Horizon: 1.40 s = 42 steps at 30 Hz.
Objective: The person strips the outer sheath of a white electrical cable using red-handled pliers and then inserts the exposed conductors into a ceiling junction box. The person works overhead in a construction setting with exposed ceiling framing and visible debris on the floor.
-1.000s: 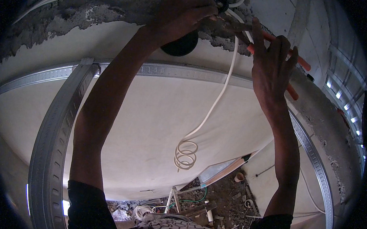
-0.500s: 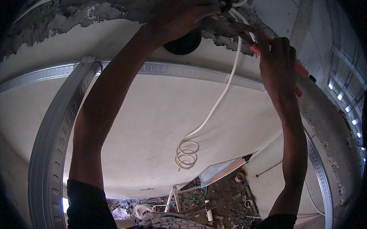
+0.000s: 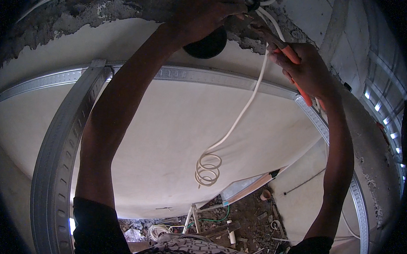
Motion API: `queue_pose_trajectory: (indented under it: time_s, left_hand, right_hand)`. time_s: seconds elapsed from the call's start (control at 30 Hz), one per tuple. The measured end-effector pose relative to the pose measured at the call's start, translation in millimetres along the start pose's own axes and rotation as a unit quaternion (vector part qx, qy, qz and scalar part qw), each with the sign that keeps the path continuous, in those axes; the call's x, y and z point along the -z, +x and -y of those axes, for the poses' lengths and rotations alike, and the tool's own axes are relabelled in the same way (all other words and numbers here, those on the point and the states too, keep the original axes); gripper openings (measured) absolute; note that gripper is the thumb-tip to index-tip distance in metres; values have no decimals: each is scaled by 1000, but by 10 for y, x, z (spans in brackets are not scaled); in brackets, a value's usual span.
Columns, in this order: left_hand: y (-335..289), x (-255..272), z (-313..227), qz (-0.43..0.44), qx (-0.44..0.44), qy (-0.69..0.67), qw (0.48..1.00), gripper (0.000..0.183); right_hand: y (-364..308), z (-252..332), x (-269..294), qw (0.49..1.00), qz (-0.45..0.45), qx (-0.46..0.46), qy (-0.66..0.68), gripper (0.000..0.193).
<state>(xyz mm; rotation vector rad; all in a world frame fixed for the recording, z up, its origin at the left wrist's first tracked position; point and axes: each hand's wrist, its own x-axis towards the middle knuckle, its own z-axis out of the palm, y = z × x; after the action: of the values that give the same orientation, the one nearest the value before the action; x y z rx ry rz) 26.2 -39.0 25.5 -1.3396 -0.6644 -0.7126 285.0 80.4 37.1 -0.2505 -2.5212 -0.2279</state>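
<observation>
Overhead, my right hand [image 3: 311, 70] grips a pair of pliers [image 3: 290, 54] with orange handles. The dark jaws point up and left toward my left fingertips, with a small gap between. My left hand [image 3: 205, 15] is raised to the rough wall top, its fingers closed by a small black round fitting [image 3: 251, 1]; what they pinch is too dark and small to make out. Under that hand shows a dark round disc or opening [image 3: 208, 44], partly covered by it. A white cable [image 3: 249, 99] hangs past the pliers and ends in loose coils.
A metal channel [image 3: 205, 76] crosses the pale wall below my hands; a metal upright [image 3: 61, 162] stands at left. Far below lie rubble [image 3: 254, 218], a coil of white cable [image 3: 157, 231], a stepladder top [image 3: 192, 216] and a small pot [image 3: 265, 194]. Metal roofing [image 3: 388, 97] is at right.
My right hand has turned and shifted slightly right, swinging the pliers' handles to the left and down. The jaws have drawn slightly away from my left fingertips. My left hand has barely moved.
</observation>
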Motion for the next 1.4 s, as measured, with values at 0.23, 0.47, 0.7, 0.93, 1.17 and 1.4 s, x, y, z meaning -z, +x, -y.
queue_pose_trajectory:
  time_s: [0.23,0.47,0.7,0.93,1.17,1.4]
  left_hand:
    - [-8,51,33,37,-1,1,999,24]
    - [118,112,-77,72,-15,33,997,20]
    - [99,79,-44,47,-34,10,998,20]
    - [57,17,-28,17,-33,-24,999,27]
    - [155,152,-99,-5,-55,-2,998,30]
    - [51,90,-106,42,-20,-42,998,38]
  right_hand:
    - [-1,43,44,990,58,-57,117,41]
    - [-16,75,61,986,64,-69,139,44]
    - [-88,248,12,907,133,-129,378,51]
    - [-121,182,92,865,177,-120,453,54]
    - [-243,197,-35,941,105,-138,290,34]
    - [-249,51,-461,961,-146,-40,-231,42]
